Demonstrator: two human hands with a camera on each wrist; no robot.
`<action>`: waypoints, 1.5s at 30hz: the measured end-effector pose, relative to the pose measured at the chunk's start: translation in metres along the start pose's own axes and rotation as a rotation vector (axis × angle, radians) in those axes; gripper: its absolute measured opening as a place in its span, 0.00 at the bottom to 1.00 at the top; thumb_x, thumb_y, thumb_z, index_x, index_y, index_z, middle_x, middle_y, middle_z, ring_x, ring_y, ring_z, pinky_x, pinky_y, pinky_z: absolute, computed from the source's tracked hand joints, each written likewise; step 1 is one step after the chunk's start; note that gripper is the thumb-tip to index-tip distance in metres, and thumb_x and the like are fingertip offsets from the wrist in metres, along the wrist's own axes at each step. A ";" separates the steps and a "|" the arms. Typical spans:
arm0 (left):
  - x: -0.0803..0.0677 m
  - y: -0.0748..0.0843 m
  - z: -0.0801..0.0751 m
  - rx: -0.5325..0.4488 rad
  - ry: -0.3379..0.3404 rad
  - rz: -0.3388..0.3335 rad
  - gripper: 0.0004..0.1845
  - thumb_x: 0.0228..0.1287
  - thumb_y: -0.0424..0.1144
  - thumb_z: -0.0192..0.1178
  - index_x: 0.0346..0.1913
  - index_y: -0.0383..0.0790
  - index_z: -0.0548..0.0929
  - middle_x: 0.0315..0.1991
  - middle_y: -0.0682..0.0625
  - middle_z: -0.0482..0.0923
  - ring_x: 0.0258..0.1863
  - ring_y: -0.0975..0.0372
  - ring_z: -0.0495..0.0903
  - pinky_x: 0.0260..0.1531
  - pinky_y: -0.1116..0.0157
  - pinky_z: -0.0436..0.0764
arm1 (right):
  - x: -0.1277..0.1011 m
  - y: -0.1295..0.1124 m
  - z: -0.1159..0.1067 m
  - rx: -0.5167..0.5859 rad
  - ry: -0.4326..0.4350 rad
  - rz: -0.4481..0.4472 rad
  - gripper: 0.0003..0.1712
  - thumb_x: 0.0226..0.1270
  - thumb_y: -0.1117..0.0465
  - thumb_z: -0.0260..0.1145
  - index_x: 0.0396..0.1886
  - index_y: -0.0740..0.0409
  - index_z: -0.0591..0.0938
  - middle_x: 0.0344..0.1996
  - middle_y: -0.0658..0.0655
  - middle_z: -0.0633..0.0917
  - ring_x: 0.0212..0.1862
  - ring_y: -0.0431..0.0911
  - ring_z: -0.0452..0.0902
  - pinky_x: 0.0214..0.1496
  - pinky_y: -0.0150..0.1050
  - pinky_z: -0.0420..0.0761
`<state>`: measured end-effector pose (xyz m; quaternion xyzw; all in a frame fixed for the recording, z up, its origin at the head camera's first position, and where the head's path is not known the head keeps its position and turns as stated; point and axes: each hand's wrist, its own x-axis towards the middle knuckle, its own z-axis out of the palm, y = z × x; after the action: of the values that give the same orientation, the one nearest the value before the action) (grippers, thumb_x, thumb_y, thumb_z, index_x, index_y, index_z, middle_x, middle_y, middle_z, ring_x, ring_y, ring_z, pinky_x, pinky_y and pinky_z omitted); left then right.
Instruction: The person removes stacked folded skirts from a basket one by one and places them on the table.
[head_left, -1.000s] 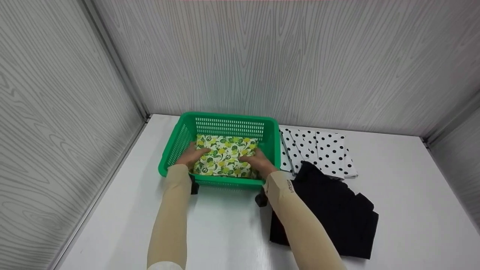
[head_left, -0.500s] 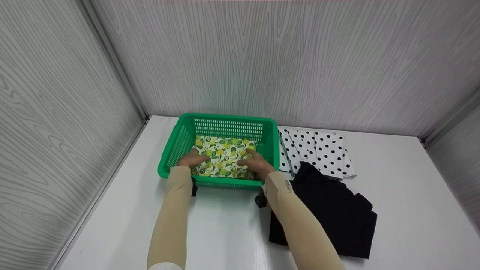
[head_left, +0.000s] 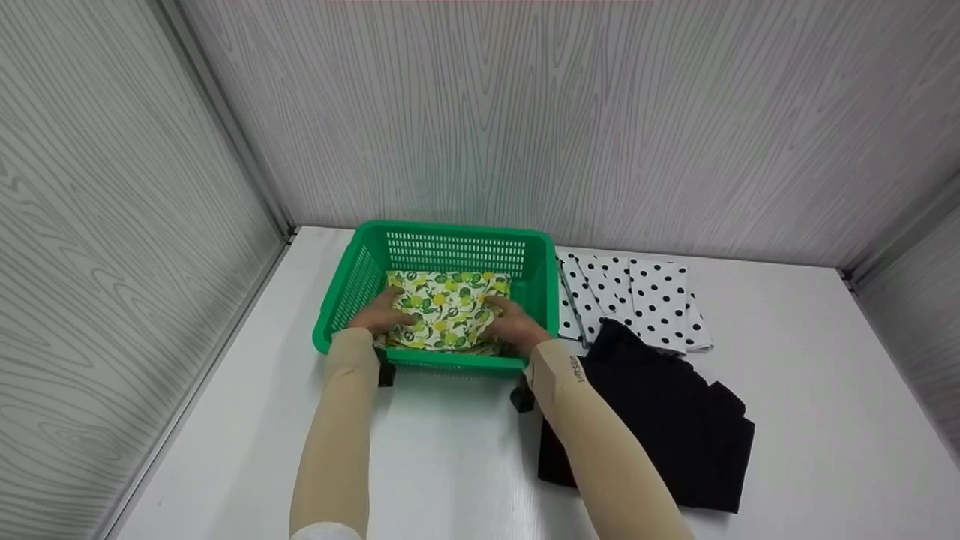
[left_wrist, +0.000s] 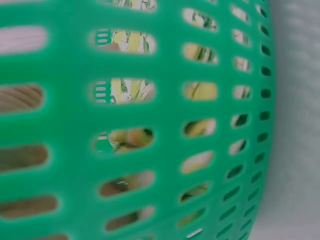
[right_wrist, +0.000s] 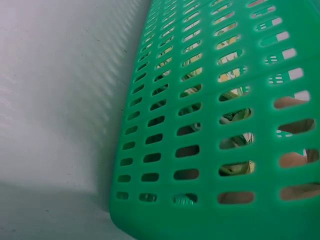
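Note:
A folded cloth [head_left: 442, 311] printed with yellow lemons and green leaves lies inside the green plastic basket [head_left: 540, 292]. My left hand [head_left: 381, 311] holds its left side, thumb on top. At the opposite side my right hand [head_left: 514, 324] grips the cloth, also with the thumb above; the fabric bulges up a little between the hands. Most of the other fingers are hidden under or beside the cloth. In the left wrist view the slotted basket wall [left_wrist: 170, 115] covers most of the hand and cloth. Skin and printed fabric show through the slots of the basket [right_wrist: 205, 215] in the right wrist view.
Folded white cloth with black dots [head_left: 652, 300] lies right of the basket, near the back wall. A folded black garment [head_left: 667, 427] lies in front of it, partly under the right forearm. Grey wood-grain panels [head_left: 480, 112] enclose the white table [head_left: 450, 457].
Both hands have shifted slightly on the lemon-print cloth. Its front and right side now look more bunched and raised. The basket, dotted cloth and black garment stay in place.

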<state>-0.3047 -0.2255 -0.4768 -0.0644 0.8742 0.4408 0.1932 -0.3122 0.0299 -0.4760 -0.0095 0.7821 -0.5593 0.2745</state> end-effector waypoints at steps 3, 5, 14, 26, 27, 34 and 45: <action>-0.001 -0.002 0.000 -0.004 -0.038 0.024 0.38 0.68 0.32 0.59 0.78 0.30 0.57 0.76 0.31 0.54 0.69 0.42 0.63 0.65 0.46 0.67 | 0.000 0.000 -0.001 0.000 -0.022 0.018 0.46 0.61 0.77 0.62 0.80 0.56 0.62 0.76 0.64 0.61 0.70 0.55 0.60 0.71 0.52 0.63; -0.001 -0.002 -0.001 -0.009 -0.051 0.033 0.37 0.67 0.31 0.60 0.77 0.29 0.60 0.75 0.31 0.57 0.66 0.44 0.65 0.64 0.47 0.69 | 0.000 0.000 -0.001 0.003 -0.038 0.021 0.46 0.61 0.78 0.61 0.80 0.58 0.62 0.75 0.65 0.63 0.68 0.54 0.63 0.69 0.50 0.66; -0.013 0.010 -0.004 -0.056 0.008 0.132 0.36 0.67 0.27 0.56 0.77 0.25 0.58 0.75 0.29 0.57 0.56 0.45 0.76 0.55 0.51 0.76 | -0.003 -0.002 -0.008 0.053 -0.101 -0.060 0.46 0.64 0.80 0.54 0.82 0.59 0.56 0.59 0.65 0.72 0.23 0.42 0.56 0.30 0.40 0.65; -0.028 0.031 -0.006 -0.150 0.075 0.239 0.38 0.65 0.24 0.55 0.78 0.30 0.56 0.76 0.35 0.59 0.17 0.66 0.61 0.29 0.61 0.69 | -0.021 -0.017 -0.032 0.086 -0.112 -0.153 0.45 0.67 0.79 0.56 0.82 0.55 0.56 0.68 0.61 0.63 0.27 0.43 0.64 0.35 0.41 0.72; -0.029 0.032 -0.006 -0.161 0.082 0.245 0.39 0.65 0.24 0.55 0.79 0.30 0.56 0.76 0.35 0.60 0.16 0.66 0.61 0.27 0.62 0.68 | -0.024 -0.018 -0.035 0.089 -0.117 -0.167 0.46 0.66 0.78 0.56 0.82 0.55 0.56 0.69 0.61 0.62 0.28 0.43 0.64 0.35 0.40 0.72; -0.037 0.043 0.001 -0.195 0.125 0.309 0.38 0.67 0.25 0.56 0.79 0.35 0.58 0.78 0.39 0.57 0.16 0.65 0.62 0.26 0.63 0.68 | -0.041 -0.021 -0.054 0.033 -0.102 -0.265 0.45 0.68 0.77 0.58 0.82 0.53 0.56 0.76 0.58 0.60 0.33 0.43 0.68 0.34 0.37 0.74; -0.050 0.068 0.017 -0.266 0.125 0.403 0.39 0.69 0.27 0.56 0.80 0.38 0.56 0.79 0.39 0.52 0.14 0.67 0.62 0.23 0.66 0.69 | -0.064 -0.021 -0.086 -0.024 -0.071 -0.364 0.48 0.65 0.76 0.60 0.82 0.55 0.55 0.78 0.57 0.60 0.51 0.47 0.71 0.45 0.38 0.74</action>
<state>-0.2735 -0.1736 -0.4156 0.0593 0.8139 0.5768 0.0367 -0.3017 0.1173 -0.4114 -0.1739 0.7639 -0.5898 0.1958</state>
